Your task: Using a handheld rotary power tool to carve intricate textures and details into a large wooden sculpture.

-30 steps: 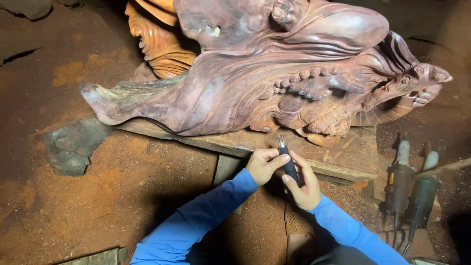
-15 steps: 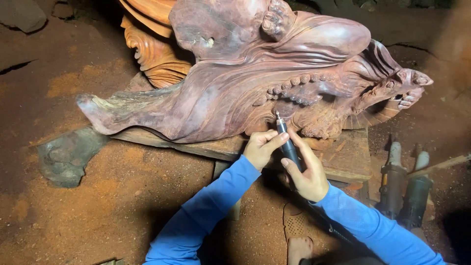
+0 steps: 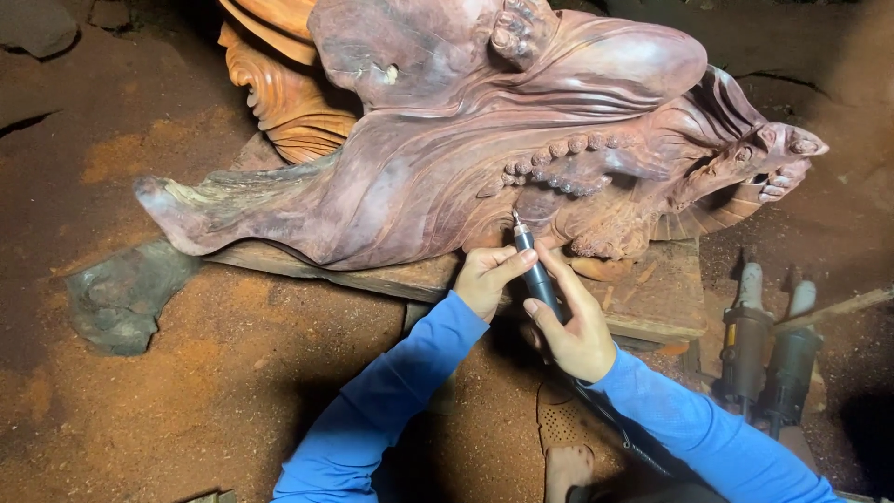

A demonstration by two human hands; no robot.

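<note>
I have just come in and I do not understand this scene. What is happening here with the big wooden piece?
A person in blue sleeves holds a slim dark rotary tool with both hands: the right hand grips its body, and the left hand steadies it near the front. The tip points at the lower edge of a large reddish wood carving, which lies on a wooden board over a dusty floor. Two heavier power tools stand unused at the right.

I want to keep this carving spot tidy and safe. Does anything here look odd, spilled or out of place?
Reddish sawdust covers the ground around the wooden sculpture. A bare foot rests close beside the rotary tool cable. Two power tools lie on the ground at right.
</note>
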